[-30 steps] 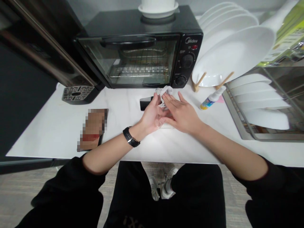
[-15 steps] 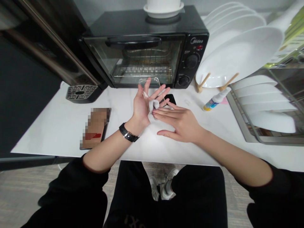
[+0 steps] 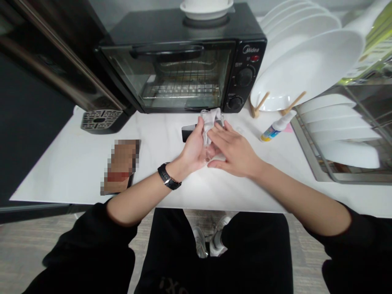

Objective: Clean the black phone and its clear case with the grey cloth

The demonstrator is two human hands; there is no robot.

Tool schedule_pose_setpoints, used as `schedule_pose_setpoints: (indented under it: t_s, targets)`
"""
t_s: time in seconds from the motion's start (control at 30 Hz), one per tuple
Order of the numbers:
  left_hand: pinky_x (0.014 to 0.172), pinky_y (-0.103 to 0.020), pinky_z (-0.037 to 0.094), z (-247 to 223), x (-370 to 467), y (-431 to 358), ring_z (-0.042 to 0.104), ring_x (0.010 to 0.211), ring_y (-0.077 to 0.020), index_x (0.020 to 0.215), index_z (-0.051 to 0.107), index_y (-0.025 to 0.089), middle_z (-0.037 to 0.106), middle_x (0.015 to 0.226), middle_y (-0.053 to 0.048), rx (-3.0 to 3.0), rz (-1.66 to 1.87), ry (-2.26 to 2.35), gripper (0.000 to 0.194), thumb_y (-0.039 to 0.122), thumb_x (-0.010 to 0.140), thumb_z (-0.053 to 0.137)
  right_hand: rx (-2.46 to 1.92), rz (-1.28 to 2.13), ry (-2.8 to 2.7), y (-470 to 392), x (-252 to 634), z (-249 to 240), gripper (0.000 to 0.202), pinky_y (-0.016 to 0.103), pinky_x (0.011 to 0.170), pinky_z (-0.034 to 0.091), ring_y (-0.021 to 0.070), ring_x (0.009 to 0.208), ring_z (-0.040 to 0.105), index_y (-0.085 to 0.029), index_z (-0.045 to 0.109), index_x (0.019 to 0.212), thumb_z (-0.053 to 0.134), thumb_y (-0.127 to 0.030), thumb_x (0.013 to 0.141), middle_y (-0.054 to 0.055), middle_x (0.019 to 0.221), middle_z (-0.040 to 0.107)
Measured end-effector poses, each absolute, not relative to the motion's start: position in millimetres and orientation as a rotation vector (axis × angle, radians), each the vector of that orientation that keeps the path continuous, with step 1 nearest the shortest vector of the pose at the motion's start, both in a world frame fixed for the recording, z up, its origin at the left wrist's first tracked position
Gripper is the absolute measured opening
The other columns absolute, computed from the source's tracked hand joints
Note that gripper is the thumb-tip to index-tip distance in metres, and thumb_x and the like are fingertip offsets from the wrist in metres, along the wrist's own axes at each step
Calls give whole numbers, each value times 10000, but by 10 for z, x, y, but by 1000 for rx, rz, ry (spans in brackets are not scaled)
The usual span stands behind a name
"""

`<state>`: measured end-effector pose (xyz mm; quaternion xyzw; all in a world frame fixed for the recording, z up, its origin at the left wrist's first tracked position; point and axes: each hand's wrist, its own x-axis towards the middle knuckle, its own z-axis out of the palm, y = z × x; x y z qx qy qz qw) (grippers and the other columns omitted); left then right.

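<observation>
A clear phone case (image 3: 207,158) lies along the palm of my left hand (image 3: 193,150), which holds it with the thumb at its left side. My right hand (image 3: 239,152) presses a crumpled light grey cloth (image 3: 210,119) against the inside of the case. Its fingers lie on the cloth, with the thumb held apart nearer me. Both hands are just above the counter, in front of the oven. Part of the case is hidden under the cloth and my right fingers. Beside my left hand, a small black object (image 3: 185,133) rests on the counter, partly covered.
A black toaster oven (image 3: 180,75) stands behind my hands, with white dishware (image 3: 206,12) on top. A spray bottle (image 3: 277,127) and racked plates (image 3: 309,69) are at right. A blurred-out phone-shaped object (image 3: 121,165) lies left on the white counter (image 3: 61,163), near a drip tray (image 3: 99,120).
My left hand has moved right and turned, its fingers now behind the phone case. The cloth has moved up and right under my right fingers. More of the black object's left side shows.
</observation>
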<state>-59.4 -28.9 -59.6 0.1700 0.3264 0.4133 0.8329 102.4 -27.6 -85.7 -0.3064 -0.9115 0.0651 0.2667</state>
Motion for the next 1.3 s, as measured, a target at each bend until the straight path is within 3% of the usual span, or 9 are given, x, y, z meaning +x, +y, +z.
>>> schedule_pose_setpoints:
  t_s: [0.13, 0.27, 0.4, 0.6, 0.83, 0.97, 1.1, 1.2, 1.3]
  targets:
    - [1198, -556, 566, -451, -744, -242, 653, 1499, -335, 1771, 295, 388, 676, 1589, -107, 438, 1089, 647, 651, 638, 1173, 222, -591, 190, -2471, -398, 962, -788, 1074, 674, 1357, 403, 420, 1573, 575, -56, 650, 1525, 397, -939, 968, 260, 1555, 695]
    - [1223, -524, 531, -365, -883, -206, 633, 1520, -323, 1784, 243, 420, 667, 1586, -97, 552, 1237, 630, 681, 684, 1156, 253, -569, 141, -2473, -475, 938, -729, 824, 583, 1357, 440, 341, 1510, 654, -134, 688, 1513, 458, -788, 1069, 180, 1561, 716]
    - [1200, -485, 545, -359, -884, -194, 619, 1532, -318, 1800, 172, 414, 668, 1555, -108, 583, 1253, 659, 695, 672, 1161, 256, -776, 77, -2468, -469, 938, -714, 780, 651, 1391, 358, 356, 1476, 682, -152, 676, 1536, 449, -752, 1092, 175, 1567, 709]
    - [1147, -541, 609, -484, -693, -249, 661, 1484, -327, 1762, 333, 408, 705, 1516, -55, 557, 1129, 747, 633, 632, 1175, 262, -956, 24, -2427, -385, 958, -851, 1017, 750, 1390, 261, 441, 1553, 591, -42, 545, 1627, 404, -857, 1036, 296, 1623, 621]
    - [1172, -535, 609, -553, -594, -327, 722, 1390, -348, 1688, 500, 372, 770, 1444, -54, 494, 963, 740, 647, 686, 1135, 381, -885, 93, -2397, -307, 1023, -900, 1288, 769, 1355, 316, 500, 1594, 518, 38, 503, 1615, 240, -1008, 911, 350, 1584, 628]
    - [1236, -551, 543, -386, -728, -280, 706, 1426, -334, 1749, 389, 364, 782, 1392, -72, 545, 1072, 704, 652, 637, 1169, 271, -646, 150, -2480, -401, 964, -778, 1131, 701, 1369, 366, 431, 1579, 563, -70, 607, 1569, 356, -977, 942, 250, 1552, 697]
    - [1215, -545, 555, -250, -924, -202, 643, 1507, -345, 1773, 296, 430, 714, 1527, -87, 497, 1185, 679, 680, 688, 1144, 272, -573, 110, -2510, -480, 930, -685, 842, 579, 1354, 447, 339, 1504, 658, -115, 675, 1518, 450, -793, 1071, 178, 1535, 734]
    - [1211, -510, 561, -236, -985, -173, 588, 1561, -350, 1766, 306, 459, 673, 1600, -86, 467, 1242, 651, 692, 709, 1122, 344, -679, 38, -2490, -483, 933, -689, 714, 600, 1396, 370, 320, 1463, 695, -126, 679, 1520, 450, -677, 1128, 167, 1514, 751]
    - [1234, -528, 540, -279, -932, -190, 589, 1562, -351, 1776, 275, 465, 665, 1608, -90, 527, 1244, 686, 705, 716, 1121, 343, -783, 6, -2488, -445, 944, -735, 796, 678, 1419, 266, 355, 1538, 626, -104, 597, 1603, 386, -707, 1128, 205, 1600, 676]
